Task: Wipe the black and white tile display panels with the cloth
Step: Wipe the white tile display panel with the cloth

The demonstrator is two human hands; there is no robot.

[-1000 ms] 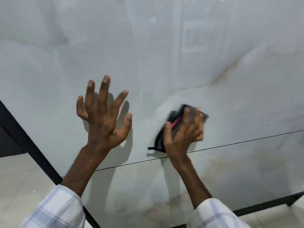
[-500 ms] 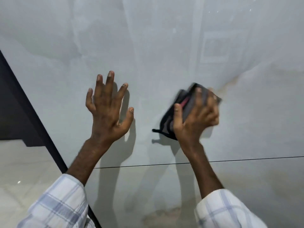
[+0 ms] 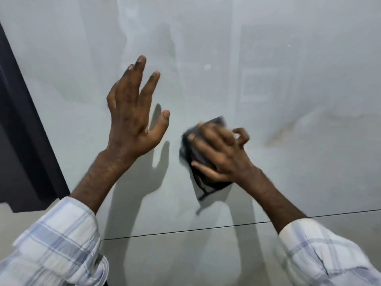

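- We saw the right hand at centre-right of the frame, fingers curled over the dark cloth, thumb tucked under, gripping it and pressing it flat to the white tile panel.
- The hand and cloth were motion-blurred, so we judged a wiping stroke was under way.
- The left hand, centre-left, was empty, with fingers straight and spread. We couldn't tell whether it touched the panel or was just off it.
- The cloth sat in the middle of the frame, above the thin dark seam that runs across the lower part.
- Step in hand, as we judged it: wiping the white panel, mid-area.
- A brownish streak showed right of the cloth. We couldn't tell whether it was dirt or tile pattern.
- The dark surface at the left edge could be the black panel or a frame; we couldn't tell which.
- The next move likely calls for firm, flat cloth contact and overlapping passes toward the right and below the seam. The dark side likely comes later.
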